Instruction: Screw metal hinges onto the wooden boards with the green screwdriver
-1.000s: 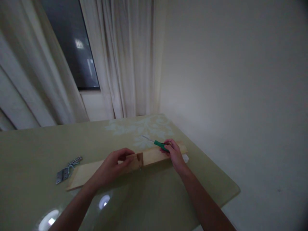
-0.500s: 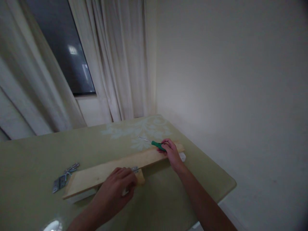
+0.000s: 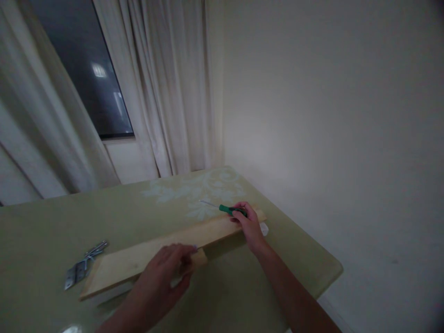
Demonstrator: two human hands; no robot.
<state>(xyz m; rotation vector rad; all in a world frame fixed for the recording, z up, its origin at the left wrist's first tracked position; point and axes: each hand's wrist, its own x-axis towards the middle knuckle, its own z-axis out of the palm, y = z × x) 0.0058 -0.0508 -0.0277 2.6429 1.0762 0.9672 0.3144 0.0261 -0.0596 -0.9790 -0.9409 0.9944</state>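
Observation:
A long pale wooden board (image 3: 159, 247) lies across the table, raised on pieces beneath it. My right hand (image 3: 245, 222) rests over its far right part, closed around the green handle of a screwdriver (image 3: 229, 210). The screwdriver's metal shaft points left, clear of the board. My left hand (image 3: 171, 266), slightly blurred, is at the board's near edge with thumb and fingers apart. Its forefinger touches or covers a small metal hinge (image 3: 194, 248) there. A short wooden block (image 3: 200, 258) sticks out just below the hinge, partly hidden by that hand.
Several metal hinges (image 3: 75, 275) and long screws (image 3: 96, 249) lie left of the board. A white support (image 3: 264, 229) shows under its right end. The green table (image 3: 291, 252) borders a plain wall on the right; curtains (image 3: 173, 92) and a window hang behind.
The left fingers have spread from a closer grip, and the forefinger now covers most of the hinge. The right hand keeps the screwdriver nearly in place. The view has shifted slightly.

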